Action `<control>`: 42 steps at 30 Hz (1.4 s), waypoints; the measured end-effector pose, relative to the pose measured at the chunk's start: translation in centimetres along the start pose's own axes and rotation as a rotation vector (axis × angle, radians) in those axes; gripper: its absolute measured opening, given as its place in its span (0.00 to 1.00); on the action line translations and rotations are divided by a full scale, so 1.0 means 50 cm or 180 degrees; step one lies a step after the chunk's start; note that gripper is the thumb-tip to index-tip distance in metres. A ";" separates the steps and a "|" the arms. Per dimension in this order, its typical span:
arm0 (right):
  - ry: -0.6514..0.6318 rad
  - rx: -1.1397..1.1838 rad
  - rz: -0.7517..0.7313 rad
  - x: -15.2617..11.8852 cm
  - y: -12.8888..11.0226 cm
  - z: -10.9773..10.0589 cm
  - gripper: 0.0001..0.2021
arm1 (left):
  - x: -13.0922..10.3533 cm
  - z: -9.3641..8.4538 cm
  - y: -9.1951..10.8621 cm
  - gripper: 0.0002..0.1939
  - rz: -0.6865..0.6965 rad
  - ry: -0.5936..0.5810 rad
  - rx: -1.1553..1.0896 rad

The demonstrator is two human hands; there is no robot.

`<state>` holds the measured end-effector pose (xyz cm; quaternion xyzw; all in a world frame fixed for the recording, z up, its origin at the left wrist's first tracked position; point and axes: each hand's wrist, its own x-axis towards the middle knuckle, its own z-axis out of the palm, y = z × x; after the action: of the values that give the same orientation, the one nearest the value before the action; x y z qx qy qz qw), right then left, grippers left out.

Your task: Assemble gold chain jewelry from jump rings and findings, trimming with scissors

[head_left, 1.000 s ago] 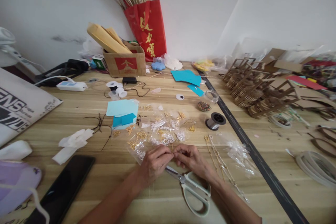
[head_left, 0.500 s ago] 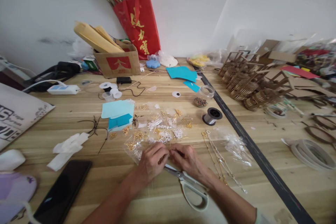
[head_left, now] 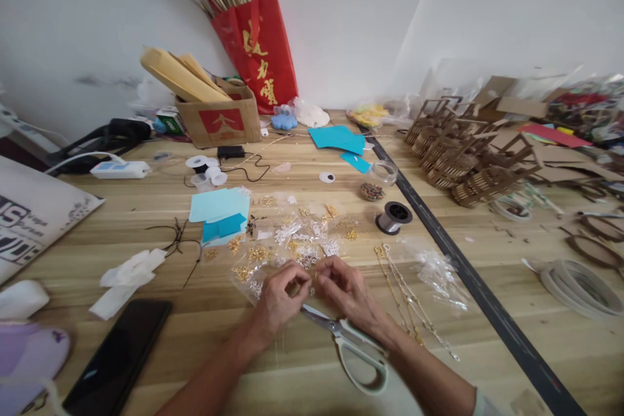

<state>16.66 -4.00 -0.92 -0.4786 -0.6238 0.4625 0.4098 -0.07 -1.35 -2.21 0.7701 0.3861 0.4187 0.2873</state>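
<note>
My left hand (head_left: 283, 296) is pinched closed just in front of the small metal findings; whatever its fingertips hold is too small to name. Close beside it on the right, my right hand (head_left: 344, 289) has its fingers curled and pressed together, its hold also too fine to make out. A narrow gap separates the two hands. Scissors (head_left: 361, 364) with pale handles lie under and between them, blades pointing up-left. Gold findings (head_left: 257, 253) and silver findings (head_left: 307, 255) lie on clear bags beyond my hands. Gold and silver chains (head_left: 407, 292) rest right of my right hand.
A wire spool (head_left: 394, 218) and a bead jar (head_left: 373, 190) stand beyond the chains. Blue cards (head_left: 219, 211), white tissue (head_left: 127, 276) and a black phone (head_left: 119, 354) lie left. Wooden baskets (head_left: 463, 156) and a tubing coil (head_left: 580, 286) are at right. A cardboard box (head_left: 224, 120) stands behind.
My hands have moved slightly apart, opening a gap between their fingertips. The fingers of my right hand are raised a little more. The scissors and findings remain in place.
</note>
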 end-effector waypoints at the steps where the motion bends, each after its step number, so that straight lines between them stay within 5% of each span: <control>1: 0.0021 -0.0037 -0.0059 0.000 -0.001 0.001 0.07 | 0.001 -0.001 0.002 0.07 -0.0090 -0.0004 -0.0037; 19: 0.0119 -0.0318 -0.0604 -0.002 0.011 0.010 0.03 | 0.011 -0.009 0.001 0.04 -0.1500 -0.0047 -0.1181; 42: 0.0138 -0.0552 -0.0962 0.000 0.011 0.001 0.10 | 0.023 -0.015 0.008 0.05 -0.1920 -0.0057 -0.1860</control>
<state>16.73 -3.95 -1.46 -0.4228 -0.7172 0.3296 0.4452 -0.17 -0.52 -1.06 0.5123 0.4568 0.4009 0.6067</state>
